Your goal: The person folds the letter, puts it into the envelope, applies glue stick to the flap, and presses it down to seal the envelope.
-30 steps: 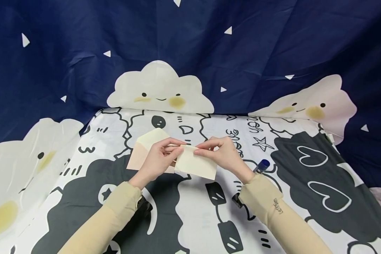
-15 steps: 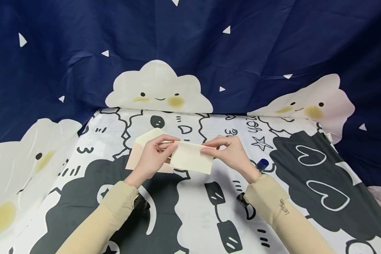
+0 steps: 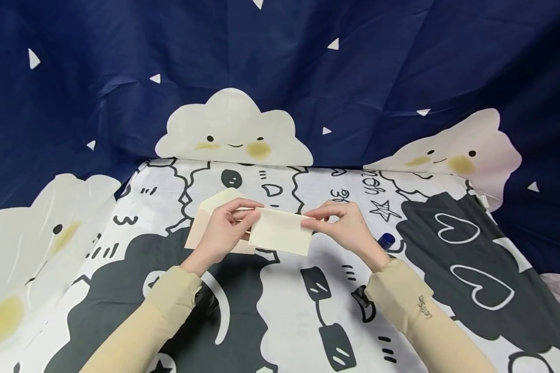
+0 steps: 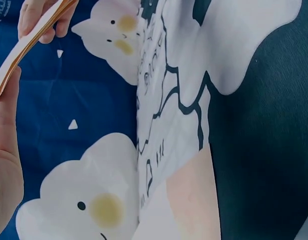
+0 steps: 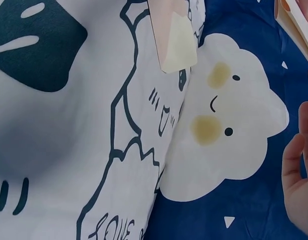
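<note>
A folded cream sheet of paper (image 3: 280,231) is held up over the bed-like cloth, its folded layers showing edge-on in the left wrist view. With thumb and fingers my left hand (image 3: 220,230) pinches its upper left corner. The right hand (image 3: 343,225) pinches the upper right corner between thumb and index finger. Behind the left hand lies a pale pink envelope (image 3: 197,228), its cream flap (image 3: 220,199) raised open and part of its body hidden by the hand. The right wrist view catches only part of the right hand (image 5: 299,175) at its edge.
A blue-capped pen or marker (image 3: 386,241) lies by the right wrist, mostly hidden by the forearm. The surface is covered by a black-and-white printed cloth (image 3: 289,311). Behind it hangs a dark blue curtain (image 3: 280,46) with cloud prints.
The paper has shifted slightly left and sits more level. My right hand has slid rightward along its top edge to the corner, while the left moved a little left. The envelope stays put.
</note>
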Demonstrator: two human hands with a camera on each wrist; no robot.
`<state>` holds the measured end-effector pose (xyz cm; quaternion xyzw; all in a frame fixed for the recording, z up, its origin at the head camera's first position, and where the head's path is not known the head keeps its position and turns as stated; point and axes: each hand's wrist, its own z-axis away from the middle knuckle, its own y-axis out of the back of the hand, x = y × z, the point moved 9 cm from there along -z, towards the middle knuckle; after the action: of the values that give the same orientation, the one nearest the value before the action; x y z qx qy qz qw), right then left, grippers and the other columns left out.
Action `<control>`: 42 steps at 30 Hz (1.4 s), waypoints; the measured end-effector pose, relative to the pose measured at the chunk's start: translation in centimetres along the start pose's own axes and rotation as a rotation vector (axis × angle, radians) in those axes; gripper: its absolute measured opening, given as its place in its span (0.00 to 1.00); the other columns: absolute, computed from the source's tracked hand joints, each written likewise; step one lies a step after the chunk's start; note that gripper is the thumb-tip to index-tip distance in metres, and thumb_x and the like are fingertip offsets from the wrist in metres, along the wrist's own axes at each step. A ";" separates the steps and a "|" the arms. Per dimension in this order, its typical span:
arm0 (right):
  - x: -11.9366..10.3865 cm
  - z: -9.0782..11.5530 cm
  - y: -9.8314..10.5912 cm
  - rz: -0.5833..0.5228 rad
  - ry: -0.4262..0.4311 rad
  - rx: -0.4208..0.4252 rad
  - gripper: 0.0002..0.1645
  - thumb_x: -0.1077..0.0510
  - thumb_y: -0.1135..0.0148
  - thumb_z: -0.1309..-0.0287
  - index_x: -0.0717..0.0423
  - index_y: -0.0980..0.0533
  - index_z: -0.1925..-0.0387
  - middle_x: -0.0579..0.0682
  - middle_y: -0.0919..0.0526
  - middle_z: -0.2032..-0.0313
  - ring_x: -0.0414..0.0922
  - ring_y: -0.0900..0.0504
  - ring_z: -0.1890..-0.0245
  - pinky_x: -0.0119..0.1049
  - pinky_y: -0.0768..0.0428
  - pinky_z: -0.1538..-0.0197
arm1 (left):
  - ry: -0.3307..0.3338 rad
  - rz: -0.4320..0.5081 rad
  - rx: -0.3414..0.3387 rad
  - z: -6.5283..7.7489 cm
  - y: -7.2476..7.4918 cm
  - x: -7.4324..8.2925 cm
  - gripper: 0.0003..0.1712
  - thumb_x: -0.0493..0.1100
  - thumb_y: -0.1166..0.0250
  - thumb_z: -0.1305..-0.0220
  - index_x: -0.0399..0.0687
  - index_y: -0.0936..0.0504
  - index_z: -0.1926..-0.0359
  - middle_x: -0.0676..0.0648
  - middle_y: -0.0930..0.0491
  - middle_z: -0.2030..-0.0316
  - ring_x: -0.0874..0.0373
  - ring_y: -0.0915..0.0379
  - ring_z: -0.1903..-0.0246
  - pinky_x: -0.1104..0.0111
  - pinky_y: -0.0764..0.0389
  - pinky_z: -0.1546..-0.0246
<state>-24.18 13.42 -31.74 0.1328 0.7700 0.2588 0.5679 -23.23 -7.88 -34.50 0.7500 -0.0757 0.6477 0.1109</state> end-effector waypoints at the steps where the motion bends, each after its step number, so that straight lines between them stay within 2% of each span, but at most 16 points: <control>1: 0.1 0.0 0.0 0.003 -0.003 -0.011 0.13 0.50 0.24 0.58 0.50 0.13 0.69 0.38 0.16 0.75 0.38 0.25 0.70 0.28 0.27 0.64 | -0.001 -0.007 -0.008 0.0 -0.1 0.0 0.16 0.39 0.40 0.35 0.39 0.23 0.48 0.32 0.19 0.53 0.65 0.18 0.71 0.67 0.16 0.70; 6: 0.6 0.5 -0.7 0.010 -0.038 -0.125 0.14 0.50 0.24 0.57 0.47 0.15 0.66 0.41 0.14 0.73 0.38 0.22 0.68 0.31 0.25 0.61 | -0.019 -0.076 -0.042 -0.3 -0.6 0.5 0.15 0.40 0.40 0.35 0.41 0.22 0.48 0.34 0.17 0.55 0.64 0.19 0.70 0.68 0.17 0.71; 11: 0.0 0.8 -1.8 0.014 -0.001 -0.244 0.19 0.51 0.25 0.56 0.45 0.17 0.59 0.45 0.13 0.70 0.38 0.19 0.66 0.33 0.23 0.57 | -0.043 -0.130 -0.042 -0.8 -0.9 1.2 0.14 0.41 0.40 0.34 0.44 0.20 0.49 0.38 0.16 0.56 0.63 0.19 0.69 0.69 0.18 0.69; 18: -1.1 1.0 -2.7 0.039 0.066 -0.320 0.22 0.53 0.26 0.55 0.44 0.18 0.54 0.44 0.14 0.69 0.36 0.19 0.65 0.30 0.23 0.59 | -0.041 -0.136 -0.059 -1.4 -1.6 1.4 0.15 0.42 0.41 0.34 0.45 0.20 0.48 0.40 0.18 0.50 0.61 0.20 0.67 0.68 0.18 0.71; 22: -1.6 1.1 -3.2 0.013 0.098 -0.361 0.23 0.56 0.26 0.55 0.47 0.19 0.52 0.46 0.14 0.67 0.36 0.18 0.65 0.33 0.20 0.58 | -0.031 -0.141 -0.092 -1.6 -2.4 1.5 0.15 0.42 0.40 0.34 0.47 0.19 0.48 0.41 0.18 0.50 0.60 0.20 0.66 0.68 0.19 0.72; 26: -2.0 1.1 -3.9 -0.011 0.122 -0.399 0.25 0.58 0.26 0.55 0.50 0.19 0.51 0.49 0.14 0.58 0.36 0.17 0.63 0.34 0.19 0.57 | -0.052 -0.170 -0.134 -1.8 -3.5 1.9 0.15 0.43 0.40 0.35 0.47 0.19 0.48 0.44 0.18 0.49 0.59 0.19 0.61 0.68 0.18 0.72; 30: -2.1 1.1 -4.3 -0.010 0.129 -0.410 0.26 0.59 0.26 0.55 0.50 0.20 0.50 0.50 0.15 0.53 0.36 0.16 0.63 0.31 0.19 0.59 | -0.065 -0.208 -0.138 -2.0 -4.1 2.1 0.14 0.43 0.39 0.35 0.50 0.18 0.49 0.47 0.18 0.49 0.58 0.19 0.56 0.68 0.18 0.73; 35: -2.2 1.1 -4.3 -0.025 0.129 -0.390 0.27 0.59 0.26 0.56 0.53 0.20 0.50 0.53 0.14 0.55 0.35 0.16 0.64 0.29 0.19 0.62 | -0.059 -0.217 -0.129 -2.1 -4.4 1.9 0.15 0.44 0.38 0.36 0.53 0.18 0.48 0.48 0.17 0.52 0.56 0.20 0.55 0.68 0.18 0.72; 40: -1.9 1.1 -3.9 -0.042 0.108 -0.344 0.28 0.60 0.26 0.56 0.55 0.20 0.49 0.55 0.14 0.56 0.39 0.16 0.64 0.30 0.19 0.61 | -0.090 -0.196 -0.128 -2.1 -4.5 2.1 0.20 0.42 0.38 0.36 0.51 0.23 0.43 0.45 0.16 0.53 0.53 0.23 0.48 0.70 0.19 0.69; 42: -1.4 1.1 -3.6 -0.053 0.059 -0.320 0.29 0.58 0.26 0.56 0.53 0.21 0.48 0.54 0.14 0.56 0.41 0.16 0.62 0.32 0.19 0.60 | -0.097 -0.175 -0.132 -2.0 -4.6 2.2 0.22 0.41 0.37 0.37 0.49 0.25 0.41 0.43 0.18 0.51 0.54 0.20 0.54 0.68 0.18 0.71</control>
<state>-22.40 10.02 -32.87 0.0125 0.7384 0.3669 0.5656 -23.65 -2.85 -32.36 0.7753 -0.0577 0.5920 0.2124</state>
